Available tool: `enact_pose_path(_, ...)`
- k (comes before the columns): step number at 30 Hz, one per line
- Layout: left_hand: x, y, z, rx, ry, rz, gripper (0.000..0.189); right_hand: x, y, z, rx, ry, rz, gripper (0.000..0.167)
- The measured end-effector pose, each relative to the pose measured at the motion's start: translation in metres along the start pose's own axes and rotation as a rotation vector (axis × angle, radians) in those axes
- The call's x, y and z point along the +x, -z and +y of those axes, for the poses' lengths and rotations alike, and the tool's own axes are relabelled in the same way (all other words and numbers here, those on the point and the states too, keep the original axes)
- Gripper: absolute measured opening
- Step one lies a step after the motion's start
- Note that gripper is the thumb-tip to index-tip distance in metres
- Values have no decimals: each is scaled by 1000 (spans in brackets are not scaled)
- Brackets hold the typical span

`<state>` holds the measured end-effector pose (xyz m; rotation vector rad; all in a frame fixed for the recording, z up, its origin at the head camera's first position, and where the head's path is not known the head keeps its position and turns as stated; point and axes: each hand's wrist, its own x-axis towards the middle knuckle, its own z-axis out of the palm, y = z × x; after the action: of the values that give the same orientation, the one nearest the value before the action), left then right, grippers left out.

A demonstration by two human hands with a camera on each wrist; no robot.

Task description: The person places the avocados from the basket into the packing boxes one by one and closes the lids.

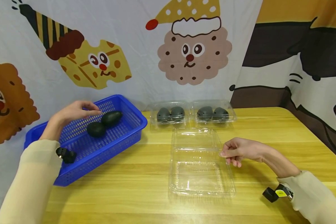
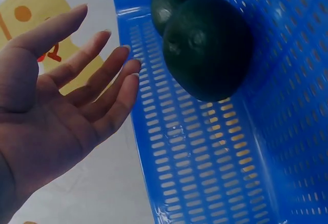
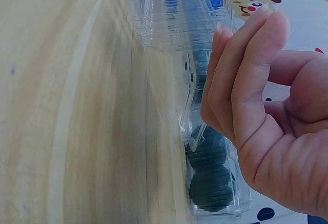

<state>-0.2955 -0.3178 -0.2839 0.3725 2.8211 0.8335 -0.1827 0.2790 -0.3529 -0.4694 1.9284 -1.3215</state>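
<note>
My left hand (image 1: 77,113) hangs over the blue plastic basket (image 1: 128,138), fingers loosely bent and holding nothing. Under and beside its fingertips lie two dark green avocados in the basket: a rounder-looking one (image 1: 96,129) and a longer one (image 1: 112,118). The left wrist view shows the palm apart from the nearer avocado (image 2: 207,49). An unfolded clear plastic clamshell box (image 1: 198,179) lies flat on the table, lid side away from me. At its right edge, near the hinge, my right hand (image 1: 242,151) pinches the plastic between thumb and forefinger; its other fingers are curled.
Two closed clear boxes stand side by side at the back of the wooden table (image 1: 123,199), the left box (image 1: 154,119) and the right box (image 1: 231,116), each with two avocados. A cartoon-printed cloth (image 1: 142,62) hangs right behind them. The basket sits at the left.
</note>
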Motion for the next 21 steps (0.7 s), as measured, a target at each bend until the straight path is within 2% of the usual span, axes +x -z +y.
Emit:
enact_pose_path(6,0,-4,-8,1,19,-49,52,0,0,1,3,7,-3,30)
enact_pose_path(10,0,-6,-10,7,28,-106,59,0,1,2,-2,14,-4,30)
enact_pose_path(15,0,-8,-15,32,22,-171,60,0,0,2,-8,13,2,29)
enact_pose_path(21,-1,-8,-19,5,70,-257,63,0,0,1,-9,15,0,29)
